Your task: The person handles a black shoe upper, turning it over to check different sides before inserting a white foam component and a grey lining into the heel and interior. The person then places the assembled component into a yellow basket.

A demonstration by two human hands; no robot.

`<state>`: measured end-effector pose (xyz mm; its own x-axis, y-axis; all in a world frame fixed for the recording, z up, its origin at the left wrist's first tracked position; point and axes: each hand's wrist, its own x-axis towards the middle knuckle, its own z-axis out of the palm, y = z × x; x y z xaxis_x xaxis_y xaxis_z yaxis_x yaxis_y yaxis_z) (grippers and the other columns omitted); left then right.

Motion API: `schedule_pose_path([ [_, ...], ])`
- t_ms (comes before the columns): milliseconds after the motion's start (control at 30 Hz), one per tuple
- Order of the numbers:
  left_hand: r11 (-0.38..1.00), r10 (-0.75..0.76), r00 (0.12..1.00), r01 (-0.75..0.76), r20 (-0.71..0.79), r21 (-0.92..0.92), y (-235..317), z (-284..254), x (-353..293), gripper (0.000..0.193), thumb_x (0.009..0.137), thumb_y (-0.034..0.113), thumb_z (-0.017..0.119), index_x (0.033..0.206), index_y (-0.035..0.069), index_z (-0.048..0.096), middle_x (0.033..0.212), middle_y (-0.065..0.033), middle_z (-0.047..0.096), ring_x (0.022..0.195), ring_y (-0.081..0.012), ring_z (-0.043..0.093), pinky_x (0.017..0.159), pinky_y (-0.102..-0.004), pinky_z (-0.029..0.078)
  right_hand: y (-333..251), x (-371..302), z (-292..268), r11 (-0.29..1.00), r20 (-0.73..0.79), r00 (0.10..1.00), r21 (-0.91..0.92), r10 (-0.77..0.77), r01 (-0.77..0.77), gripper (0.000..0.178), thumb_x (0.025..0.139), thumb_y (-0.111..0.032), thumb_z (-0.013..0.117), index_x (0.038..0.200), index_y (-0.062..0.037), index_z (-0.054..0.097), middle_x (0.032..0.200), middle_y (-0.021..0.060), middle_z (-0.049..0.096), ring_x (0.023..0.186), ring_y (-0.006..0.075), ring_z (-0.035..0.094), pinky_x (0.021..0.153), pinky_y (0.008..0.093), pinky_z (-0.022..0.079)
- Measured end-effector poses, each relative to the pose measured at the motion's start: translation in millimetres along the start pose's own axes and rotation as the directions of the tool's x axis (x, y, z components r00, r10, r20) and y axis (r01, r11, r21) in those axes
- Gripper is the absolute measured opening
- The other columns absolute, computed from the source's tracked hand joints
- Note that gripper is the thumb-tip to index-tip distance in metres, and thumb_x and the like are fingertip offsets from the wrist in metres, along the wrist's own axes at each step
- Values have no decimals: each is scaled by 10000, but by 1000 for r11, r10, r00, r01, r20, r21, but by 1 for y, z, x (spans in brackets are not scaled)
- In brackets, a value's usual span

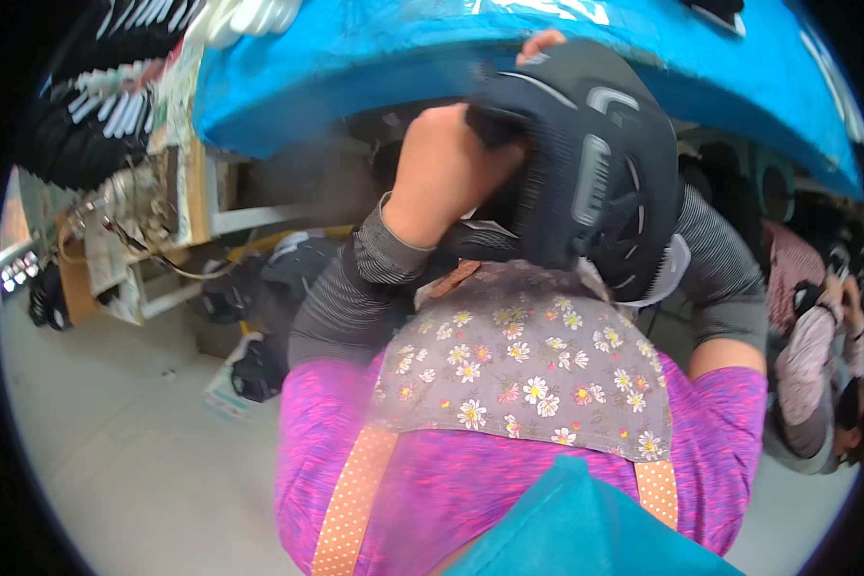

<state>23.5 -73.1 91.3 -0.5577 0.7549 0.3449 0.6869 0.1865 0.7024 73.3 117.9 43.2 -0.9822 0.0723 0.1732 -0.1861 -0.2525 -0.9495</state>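
Up in front of my chest is a bulky black padded piece (600, 178) with ribbed fabric, a grey raised patch and light trim; I cannot tell its exact kind. My left hand (456, 163) is closed at its left side, the fingers tucked into a dark fold and partly hidden. Only a few fingers of my right hand (541, 45) show, bent over the top edge of the piece. The rest of that hand is behind it, and the right forearm in a striped grey sleeve (715, 259) reaches up along its right side.
A bench covered in blue plastic (355, 91) runs across ahead. Black pieces with white parts (110, 110) are stacked at the left, above a wooden frame with cables (154, 216). Dark bundles (259, 365) lie low on the left. Another person's arm (802, 360) is at the right.
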Motion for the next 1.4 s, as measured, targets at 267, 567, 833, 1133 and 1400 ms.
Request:
schedule_pose_path([
  [267, 994, 58, 989, -44, 137, -101, 0, 7, -21, 208, 770, 237, 780, 856, 64, 704, 722, -139, 668, 656, -351, 654, 601, -384, 528, -2, -26, 44, 960, -44, 975, 191, 217, -205, 414, 864, -380, 719, 1025, -93, 466, 822, -29, 506, 737, 47, 472, 628, 188, 380],
  [567, 933, 215, 974, -227, -73, -278, -6, 21, -20, 294, 829, 334, 730, 903, 55, 676, 711, -172, 630, 627, -354, 631, 575, -420, 512, -8, -36, 54, 914, -45, 952, 298, 302, -276, 597, 790, -585, 779, 830, -108, 421, 689, -72, 440, 607, -4, 382, 506, 163, 274],
  [833, 948, 30, 988, 19, 149, -317, -12, 26, -32, 327, 819, 355, 735, 878, 39, 677, 738, -186, 657, 677, -394, 633, 604, -446, 510, -23, -32, 16, 965, -197, 965, -165, 172, -205, 324, 905, -355, 735, 937, -79, 568, 809, -9, 602, 699, 63, 563, 620, 222, 481],
  [1133, 891, 184, 972, -101, 148, -442, 7, 21, -25, 257, 812, 206, 779, 961, 43, 647, 801, -160, 666, 730, -364, 648, 661, -385, 522, -19, -30, 19, 963, 14, 976, 160, 217, -216, 493, 817, -481, 794, 866, -127, 455, 628, -47, 424, 557, 57, 352, 497, 212, 271],
  [1400, 943, 125, 933, -6, 338, -331, 13, 11, -25, 348, 859, 354, 716, 781, 23, 638, 678, -190, 607, 634, -393, 604, 578, -421, 479, -37, -39, 20, 990, -285, 948, 54, 137, -127, 404, 866, -400, 755, 883, -130, 455, 616, -30, 435, 581, 69, 390, 511, 226, 306],
])
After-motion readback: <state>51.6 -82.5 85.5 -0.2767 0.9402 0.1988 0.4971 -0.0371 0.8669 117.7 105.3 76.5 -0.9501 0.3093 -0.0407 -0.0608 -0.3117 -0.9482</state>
